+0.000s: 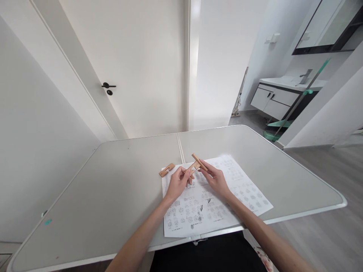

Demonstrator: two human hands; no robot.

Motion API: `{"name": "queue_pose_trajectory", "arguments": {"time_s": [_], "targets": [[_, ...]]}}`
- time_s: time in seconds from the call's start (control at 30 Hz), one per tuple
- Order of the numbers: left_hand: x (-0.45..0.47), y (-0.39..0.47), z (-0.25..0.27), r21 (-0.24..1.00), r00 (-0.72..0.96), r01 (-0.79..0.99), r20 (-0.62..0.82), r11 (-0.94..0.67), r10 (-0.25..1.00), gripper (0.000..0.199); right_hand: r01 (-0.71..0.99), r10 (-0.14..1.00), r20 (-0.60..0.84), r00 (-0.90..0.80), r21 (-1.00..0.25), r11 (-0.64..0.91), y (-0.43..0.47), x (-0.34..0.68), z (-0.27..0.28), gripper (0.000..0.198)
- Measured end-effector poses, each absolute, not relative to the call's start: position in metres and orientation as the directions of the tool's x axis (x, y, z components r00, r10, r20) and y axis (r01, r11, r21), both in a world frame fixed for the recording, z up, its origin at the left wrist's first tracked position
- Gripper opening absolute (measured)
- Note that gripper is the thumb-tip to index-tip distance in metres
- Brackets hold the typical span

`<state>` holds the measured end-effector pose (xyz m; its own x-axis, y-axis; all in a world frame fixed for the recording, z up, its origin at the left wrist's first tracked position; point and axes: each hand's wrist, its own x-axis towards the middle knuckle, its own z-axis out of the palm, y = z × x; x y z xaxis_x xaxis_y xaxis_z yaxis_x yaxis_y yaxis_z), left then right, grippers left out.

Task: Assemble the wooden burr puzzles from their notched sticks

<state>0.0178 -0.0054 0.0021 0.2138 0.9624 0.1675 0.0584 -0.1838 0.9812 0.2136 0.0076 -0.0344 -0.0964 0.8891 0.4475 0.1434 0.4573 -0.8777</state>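
Observation:
Over the printed paper sheet [210, 204], my two hands come close together. My left hand [179, 181] pinches a notched wooden puzzle piece [194, 165] at its lower left end. Between the fingers of my right hand [214, 176] is a longer wooden piece [198, 160], tilted across the first one. The two pieces meet or overlap; whether they interlock I cannot tell. Just left of my left hand, another notched wooden piece [167, 170] lies at the sheet's upper left corner, partly on the table.
The grey folding table [113, 196] has a seam [180, 147] across its middle and a pale raised rim. Behind it stands a white door with a black handle [108, 86]. To the right are a washbasin cabinet [273, 96] and a green broom and dustpan [279, 124].

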Motion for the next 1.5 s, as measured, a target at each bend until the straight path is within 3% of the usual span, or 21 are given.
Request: {"name": "queue_pose_trajectory", "arguments": {"time_s": [0.67,1.5], "targets": [[0.020,-0.009,0.003,0.988,0.286,0.041,0.129,-0.147,0.950,0.036,0.314,0.838,0.518,-0.173,-0.777,0.546,0.000,0.207,-0.030,0.040],[0.020,-0.010,0.002,0.995,0.405,0.044,0.061,-0.086,0.912,0.039,0.319,0.848,0.513,-0.136,-0.787,0.528,-0.005,0.206,-0.027,0.030]]}}
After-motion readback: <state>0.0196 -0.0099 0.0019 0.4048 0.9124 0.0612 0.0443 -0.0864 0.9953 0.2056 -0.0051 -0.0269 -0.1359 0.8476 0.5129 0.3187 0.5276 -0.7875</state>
